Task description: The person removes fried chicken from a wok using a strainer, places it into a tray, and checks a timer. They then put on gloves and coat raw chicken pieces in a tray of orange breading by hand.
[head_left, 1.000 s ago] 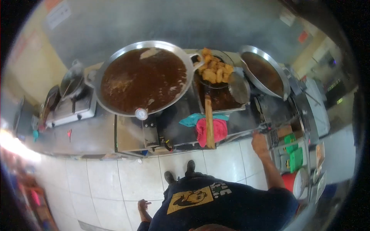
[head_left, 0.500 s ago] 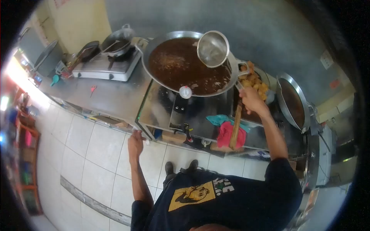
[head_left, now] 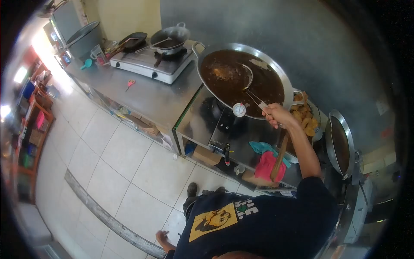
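My right hand (head_left: 277, 115) is closed round the handle of a strainer (head_left: 254, 96). The strainer's round head is partly sunk in the dark oil of a large wok (head_left: 286, 80), near a bubbling patch. A dial thermometer (head_left: 239, 110) sits at the wok's near rim. Low beside my body hangs my left hand (head_left: 163, 237), away from the counter. Its fingers look loosely apart and nothing shows in them.
Golden fried pieces (head_left: 308, 121) lie right of the wok, beside a second wok (head_left: 330, 142) of dark liquid. A pink cloth (head_left: 268, 166) and a wooden handle (head_left: 280, 157) lie at the counter's front. Leftward stand a white gas stove (head_left: 146, 71) and red-handled scissors (head_left: 130, 83).
The strainer has gone from above the wok down into the oil. My left hand has dropped back toward my body. The camera view has swung left.
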